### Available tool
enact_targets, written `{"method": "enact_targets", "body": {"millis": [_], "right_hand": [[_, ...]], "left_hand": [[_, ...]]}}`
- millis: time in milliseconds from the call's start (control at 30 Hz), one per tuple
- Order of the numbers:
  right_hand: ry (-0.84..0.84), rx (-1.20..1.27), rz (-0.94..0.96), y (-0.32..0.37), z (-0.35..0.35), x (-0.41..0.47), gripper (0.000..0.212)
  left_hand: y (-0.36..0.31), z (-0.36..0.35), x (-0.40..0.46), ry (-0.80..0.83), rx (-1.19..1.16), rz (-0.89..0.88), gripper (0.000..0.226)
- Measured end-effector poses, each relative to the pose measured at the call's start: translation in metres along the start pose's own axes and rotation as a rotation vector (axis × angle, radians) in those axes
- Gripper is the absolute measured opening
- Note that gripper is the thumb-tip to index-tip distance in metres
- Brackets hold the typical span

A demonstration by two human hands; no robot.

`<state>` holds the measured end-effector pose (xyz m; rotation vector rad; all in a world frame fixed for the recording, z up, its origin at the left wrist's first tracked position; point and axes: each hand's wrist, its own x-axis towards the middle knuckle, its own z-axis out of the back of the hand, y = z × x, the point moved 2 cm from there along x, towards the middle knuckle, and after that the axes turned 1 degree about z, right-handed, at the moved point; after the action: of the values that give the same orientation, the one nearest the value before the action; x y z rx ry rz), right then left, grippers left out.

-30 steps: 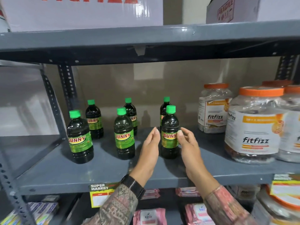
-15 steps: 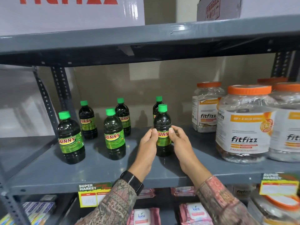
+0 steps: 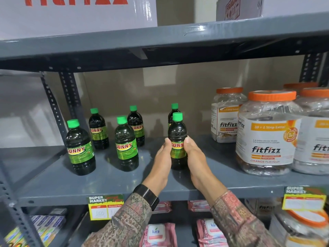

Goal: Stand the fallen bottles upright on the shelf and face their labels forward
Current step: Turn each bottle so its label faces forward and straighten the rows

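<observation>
Gripping the front-right bottle point(image 3: 178, 139) from both sides, the left hand point(image 3: 162, 161) and right hand point(image 3: 195, 157) pressed against its label, thumbs near the SUNNY print. That bottle stood upright on the grey shelf point(image 3: 106, 182), label facing forward, green cap on. Another bottle point(image 3: 174, 111) stood directly behind it, mostly hidden. Four more bottles stood upright to the left: front-left bottle point(image 3: 79, 148), middle bottle point(image 3: 126, 145), back-left bottle point(image 3: 98, 131), back-middle bottle point(image 3: 136, 125), labels forward. Orange-lidded Fitfizz jars point(image 3: 267, 134) sat to the right. A black watch point(image 3: 147, 196) was on the left wrist.
</observation>
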<state>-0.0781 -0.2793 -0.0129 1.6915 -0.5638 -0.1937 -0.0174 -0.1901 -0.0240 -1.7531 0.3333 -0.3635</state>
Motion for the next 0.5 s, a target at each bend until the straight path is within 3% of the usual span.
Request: {"method": "enact_targets", "body": {"millis": [100,267,500], "right_hand": [[0.040,-0.065,0.024,0.001,0.008,-0.002,0.030],[0.089,-0.174,0.038,-0.004,0.020,-0.003,0.058],[0.060,-0.185,0.046,0.000,0.017,0.002,0.059]], "left_hand": [[0.000,0.004,-0.002,0.060,0.047,-0.042,0.039],[0.006,0.009,-0.001,0.112,0.116,-0.089,0.049],[0.007,0.009,0.005,0.135,0.172,-0.090,0.050]]}}
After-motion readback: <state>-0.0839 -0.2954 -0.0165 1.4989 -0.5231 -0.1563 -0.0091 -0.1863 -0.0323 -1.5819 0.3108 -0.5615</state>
